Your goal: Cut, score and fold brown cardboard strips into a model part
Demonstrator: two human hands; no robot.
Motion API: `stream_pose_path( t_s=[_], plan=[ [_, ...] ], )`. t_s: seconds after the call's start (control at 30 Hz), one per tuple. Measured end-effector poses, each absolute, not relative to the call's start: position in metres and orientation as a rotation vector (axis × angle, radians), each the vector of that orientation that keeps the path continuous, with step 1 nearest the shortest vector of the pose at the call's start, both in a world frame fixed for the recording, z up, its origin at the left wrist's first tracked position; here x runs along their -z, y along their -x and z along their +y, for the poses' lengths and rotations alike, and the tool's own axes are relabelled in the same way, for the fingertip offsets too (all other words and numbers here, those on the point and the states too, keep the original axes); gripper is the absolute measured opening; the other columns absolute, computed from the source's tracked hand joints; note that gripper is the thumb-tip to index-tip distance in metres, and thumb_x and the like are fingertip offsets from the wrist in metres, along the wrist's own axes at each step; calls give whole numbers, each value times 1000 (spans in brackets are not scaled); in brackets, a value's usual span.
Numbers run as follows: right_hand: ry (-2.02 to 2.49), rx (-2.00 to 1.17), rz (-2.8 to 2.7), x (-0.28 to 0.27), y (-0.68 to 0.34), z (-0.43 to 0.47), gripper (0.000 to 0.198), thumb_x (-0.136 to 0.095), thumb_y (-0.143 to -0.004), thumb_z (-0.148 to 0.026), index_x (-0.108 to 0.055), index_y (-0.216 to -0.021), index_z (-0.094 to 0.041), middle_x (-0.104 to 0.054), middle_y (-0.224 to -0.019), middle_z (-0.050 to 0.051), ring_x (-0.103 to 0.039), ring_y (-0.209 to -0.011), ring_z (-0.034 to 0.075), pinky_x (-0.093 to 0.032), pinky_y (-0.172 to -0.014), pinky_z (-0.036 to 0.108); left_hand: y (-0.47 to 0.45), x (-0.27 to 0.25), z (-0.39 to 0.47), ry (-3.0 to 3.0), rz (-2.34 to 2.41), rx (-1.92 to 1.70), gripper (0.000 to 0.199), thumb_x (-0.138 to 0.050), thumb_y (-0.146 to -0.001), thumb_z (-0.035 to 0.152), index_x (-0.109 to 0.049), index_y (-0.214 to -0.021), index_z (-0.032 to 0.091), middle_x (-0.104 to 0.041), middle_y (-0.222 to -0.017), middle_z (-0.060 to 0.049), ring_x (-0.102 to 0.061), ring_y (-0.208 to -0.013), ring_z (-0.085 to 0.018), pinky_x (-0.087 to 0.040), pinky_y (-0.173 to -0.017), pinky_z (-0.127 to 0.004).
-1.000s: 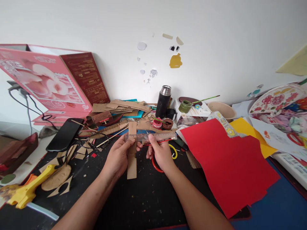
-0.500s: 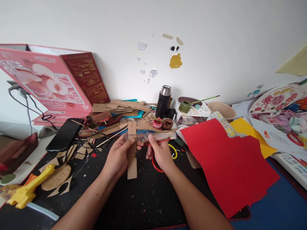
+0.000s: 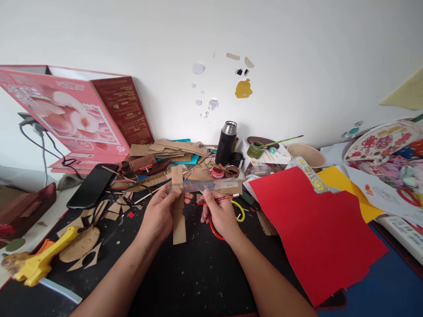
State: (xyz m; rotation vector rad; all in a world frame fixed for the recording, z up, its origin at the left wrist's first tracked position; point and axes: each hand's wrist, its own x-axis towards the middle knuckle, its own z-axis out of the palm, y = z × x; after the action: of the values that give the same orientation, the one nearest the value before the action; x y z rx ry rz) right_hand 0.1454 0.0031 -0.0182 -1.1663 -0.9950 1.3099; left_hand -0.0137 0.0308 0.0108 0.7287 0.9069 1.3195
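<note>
My left hand [image 3: 157, 213] is closed around a narrow cardboard strip [image 3: 179, 229], pinching a clear ruler [image 3: 218, 184] flat across it with the thumb. The strip stands lengthwise, pointing away from me, and the ruler crosses it sideways. In my right hand [image 3: 220, 216] is a red pencil [image 3: 227, 197], its tip side pointing left toward the strip. The right thumb lies close to the ruler's lower edge; whether it touches cannot be made out. Scissors with red and yellow handles [image 3: 242, 212] lie partly hidden beneath the right hand.
Cardboard pieces [image 3: 165, 149], a black flask [image 3: 226, 145] and paint jars [image 3: 256, 150] stand along the wall. Red paper [image 3: 317, 233] covers the right side. At left are a phone [image 3: 91, 186], a yellow glue gun [image 3: 54, 246] and a pink box [image 3: 82, 116].
The ruler and strip have shifted slightly left. My right thumb has come off the ruler's face, and more of the pencil shows. The camera view has tilted a little.
</note>
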Motion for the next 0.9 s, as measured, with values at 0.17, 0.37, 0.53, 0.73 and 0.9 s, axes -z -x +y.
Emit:
stream_pose_path(
  t_s=[0.17,0.37,0.53,0.73,0.9],
  plan=[
    [1186,-1305,-890,13,-148,6,73,-74,-76,-90,-70,-80,-17,-53,-47,-6,-59,-37,13,-36,-35,19,9,-10,28,-737,875,-1290,31,-95,-65,29,-79,-86,15,-77,-73,-4,-68,-64,-16,-56,-66,-24],
    [1182,-1299,-891,14,-148,6,69,-75,-79,-86,-70,-78,-17,-53,-46,-5,-59,-37,12,-37,-35,18,9,-12,27,-739,876,-1277,34,-97,-64,31,-78,-87,15,-77,-74,-5,-68,-66,-15,-56,-67,-24],
    [1183,-1298,-878,13,-148,6,65,-79,-78,-82,-70,-77,-18,-53,-46,-6,-59,-37,12,-37,-35,18,9,-11,26,-765,883,-1276,31,-95,-66,30,-77,-87,15,-78,-75,-6,-69,-66,-17,-57,-70,-27],
    [1198,-1301,-865,11,-148,7,65,-79,-77,-83,-70,-77,-18,-54,-46,-5,-59,-37,13,-37,-35,19,8,-11,26,-758,873,-1271,30,-94,-68,29,-76,-89,16,-78,-76,-6,-69,-66,-18,-57,-67,-28],
    [1199,-1287,-896,13,-148,6,70,-74,-78,-88,-63,-70,-20,-53,-46,-5,-59,-37,12,-37,-35,18,7,-13,25,-717,859,-1258,36,-98,-64,29,-77,-90,15,-78,-75,-6,-69,-65,-17,-57,-67,-27]
  ],
)
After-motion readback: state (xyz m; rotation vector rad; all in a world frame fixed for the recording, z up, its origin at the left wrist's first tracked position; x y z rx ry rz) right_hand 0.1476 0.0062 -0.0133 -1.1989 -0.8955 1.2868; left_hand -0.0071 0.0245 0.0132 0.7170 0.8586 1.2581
